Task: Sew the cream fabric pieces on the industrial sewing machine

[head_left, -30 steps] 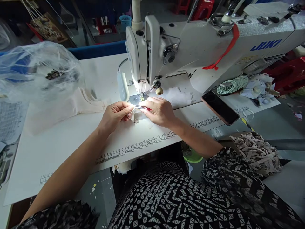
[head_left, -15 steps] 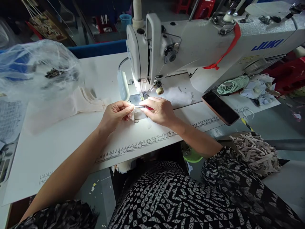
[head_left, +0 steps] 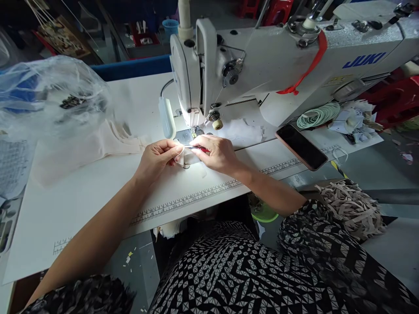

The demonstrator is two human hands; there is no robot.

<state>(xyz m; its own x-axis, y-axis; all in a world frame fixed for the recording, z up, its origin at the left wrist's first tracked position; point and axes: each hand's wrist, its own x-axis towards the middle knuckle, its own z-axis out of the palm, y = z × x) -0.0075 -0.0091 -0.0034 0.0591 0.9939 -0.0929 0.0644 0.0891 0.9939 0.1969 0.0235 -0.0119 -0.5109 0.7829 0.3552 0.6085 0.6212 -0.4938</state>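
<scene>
Holding fabric piece (head_left: 180,159), red tool (head_left: 203,148) at its edge

Head view: work looks mid-step, my judgement. Fabric piece is between the 2 hands, just in front of the presser foot (head_left: 194,130), apart from it. Left hand (head_left: 155,160): fingers pinched on the fabric piece. Right hand (head_left: 220,152): fingers wrapped round the red tool, tip near the left fingertips; tool type too small to tell. How much is done on the piece: hidden by the hands. Pale pieces (head_left: 111,141) lie layered on the tabletop (head_left: 81,205), left; finished or waiting, can't tell.

Counts: 1 held fabric piece, 1 red tool, 1 sewing machine (head_left: 258,61), 1 phone (head_left: 301,148), 1 cord coil (head_left: 318,116) beyond it, 1 plastic bag (head_left: 55,91). Pale pieces: several, overlapping, no exact count.
</scene>
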